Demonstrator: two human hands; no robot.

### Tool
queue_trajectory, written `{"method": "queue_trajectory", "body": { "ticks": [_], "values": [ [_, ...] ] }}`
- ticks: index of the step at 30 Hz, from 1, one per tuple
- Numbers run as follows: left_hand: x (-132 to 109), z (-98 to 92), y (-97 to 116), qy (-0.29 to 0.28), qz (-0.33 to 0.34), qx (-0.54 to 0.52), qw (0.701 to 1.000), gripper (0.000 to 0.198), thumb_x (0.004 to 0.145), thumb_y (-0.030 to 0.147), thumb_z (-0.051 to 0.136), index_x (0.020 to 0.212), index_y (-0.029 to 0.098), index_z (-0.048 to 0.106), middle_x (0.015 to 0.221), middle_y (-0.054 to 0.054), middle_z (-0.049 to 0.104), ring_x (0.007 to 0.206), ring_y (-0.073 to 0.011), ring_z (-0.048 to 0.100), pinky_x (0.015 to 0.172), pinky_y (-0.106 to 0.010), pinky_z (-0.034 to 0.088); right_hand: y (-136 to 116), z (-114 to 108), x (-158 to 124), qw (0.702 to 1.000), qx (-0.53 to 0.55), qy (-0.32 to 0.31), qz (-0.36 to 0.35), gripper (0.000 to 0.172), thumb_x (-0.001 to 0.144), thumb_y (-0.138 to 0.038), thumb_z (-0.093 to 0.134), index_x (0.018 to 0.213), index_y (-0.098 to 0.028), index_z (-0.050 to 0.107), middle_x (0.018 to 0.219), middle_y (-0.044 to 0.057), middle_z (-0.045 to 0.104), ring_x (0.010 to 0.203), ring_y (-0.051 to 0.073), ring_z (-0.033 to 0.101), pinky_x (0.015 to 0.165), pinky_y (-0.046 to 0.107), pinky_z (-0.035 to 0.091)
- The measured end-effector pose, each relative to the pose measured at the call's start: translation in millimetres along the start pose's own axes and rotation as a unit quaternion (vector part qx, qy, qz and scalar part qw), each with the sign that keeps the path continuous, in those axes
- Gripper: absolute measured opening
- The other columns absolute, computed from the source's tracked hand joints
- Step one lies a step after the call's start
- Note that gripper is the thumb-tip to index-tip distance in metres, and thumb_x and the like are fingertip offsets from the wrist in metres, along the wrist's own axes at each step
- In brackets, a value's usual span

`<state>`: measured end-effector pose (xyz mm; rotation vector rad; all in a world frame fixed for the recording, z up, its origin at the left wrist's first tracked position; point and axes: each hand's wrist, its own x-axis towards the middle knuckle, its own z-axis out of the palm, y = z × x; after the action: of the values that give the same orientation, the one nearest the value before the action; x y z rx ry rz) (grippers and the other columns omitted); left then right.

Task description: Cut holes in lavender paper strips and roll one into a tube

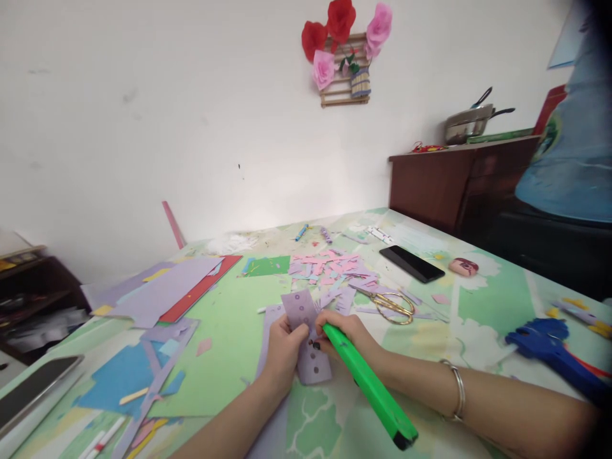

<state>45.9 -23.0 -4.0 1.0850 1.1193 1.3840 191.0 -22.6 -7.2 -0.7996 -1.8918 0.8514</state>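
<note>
My left hand grips a strip of purple paper by its left edge, thumb on top. Dark round spots run down the strip in a line; whether they are holes or drawn circles I cannot tell. My right hand is closed around a bright green utility knife, whose black end points towards me. The knife's tip lies behind the fingers at the strip's right edge, so no blade shows. Beneath my left hand lies another purple sheet. Gold-handled scissors rest just beyond my right hand.
Pink and purple paper scraps are heaped ahead. A large green sheet, a red sheet and blue paper spread leftward. To the right lie a black phone and a blue glue gun. Another phone sits at the left edge.
</note>
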Motion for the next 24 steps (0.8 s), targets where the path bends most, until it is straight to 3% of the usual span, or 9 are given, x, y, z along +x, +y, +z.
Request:
{"method": "queue_trajectory", "body": {
  "ticks": [3,14,20,24],
  "values": [
    [0.3,0.6,-1.0,0.012,0.015,0.022,1.000,0.020,0.053,0.010,0.054,0.071,0.014,0.060,0.062,0.002,0.064,0.058,-0.0142,0.056,0.056,-0.024,0.044,1.4,0.5,0.1,1.000,-0.014,-0.001,-0.012,0.009,0.070,-0.012,0.053,0.075,-0.019,0.052,0.064,-0.004,0.049,0.057,0.010,0.044,0.056,0.021,0.036],
    [-1.0,0.1,-1.1,0.033,0.055,0.082,0.995,0.016,0.056,0.010,0.057,0.072,0.014,0.059,0.063,0.001,0.063,0.061,-0.0149,0.057,0.057,-0.024,0.044,3.3,2.0,-2.2,0.998,-0.041,-0.017,-0.050,0.011,0.071,-0.008,0.050,0.074,-0.019,0.051,0.061,-0.004,0.051,0.055,0.010,0.046,0.053,0.020,0.037],
    [2.6,-4.0,-3.8,-0.037,0.026,-0.007,0.999,0.019,0.055,0.011,0.058,0.074,0.014,0.061,0.067,0.000,0.066,0.062,-0.0154,0.059,0.060,-0.025,0.045,9.8,0.9,0.2,0.998,-0.042,0.012,-0.035,0.010,0.072,-0.009,0.051,0.075,-0.019,0.050,0.061,-0.005,0.050,0.056,0.010,0.047,0.054,0.019,0.036],
    [2.7,-4.9,-2.4,-0.051,0.008,-0.019,0.999,0.019,0.058,0.011,0.060,0.076,0.014,0.063,0.071,-0.002,0.070,0.066,-0.0164,0.061,0.063,-0.026,0.046,10.8,-0.9,1.2,0.998,-0.047,0.012,-0.028,0.011,0.071,-0.009,0.052,0.074,-0.019,0.050,0.060,-0.005,0.049,0.055,0.009,0.046,0.053,0.019,0.036]
  ]
}}
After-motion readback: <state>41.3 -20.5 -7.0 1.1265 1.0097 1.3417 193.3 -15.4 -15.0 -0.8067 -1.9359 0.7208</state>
